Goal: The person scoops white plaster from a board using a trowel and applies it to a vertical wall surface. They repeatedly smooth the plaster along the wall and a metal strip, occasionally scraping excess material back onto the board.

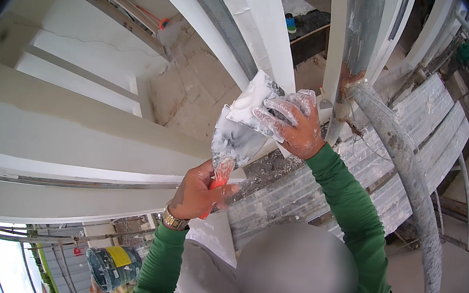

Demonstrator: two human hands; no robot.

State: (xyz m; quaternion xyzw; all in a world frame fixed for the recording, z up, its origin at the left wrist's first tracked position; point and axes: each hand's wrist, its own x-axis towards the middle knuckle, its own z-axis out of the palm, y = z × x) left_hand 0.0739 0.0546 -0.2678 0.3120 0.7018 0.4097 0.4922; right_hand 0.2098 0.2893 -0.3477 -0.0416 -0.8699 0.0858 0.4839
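My left hand (201,192), with a metal watch at the wrist, is closed round the red handle of a putty knife (222,174). The knife's wide blade points up and away from me, smeared with white putty. Above and to its right, my right hand (299,122) grips a flat steel plate (258,85) loaded with thick white putty (246,104). White paste coats those fingers. Plate and knife blade overlap and seem to touch. Part of the plate is hidden behind the right fingers.
Grey scaffold planks (292,203) spattered with white lie below my arms. A curved scaffold pipe (412,174) rises at the right. A dark bucket (111,266) with a yellow label stands at the lower left. Beyond the white wall frame (264,27) lies a dusty room floor (192,85).
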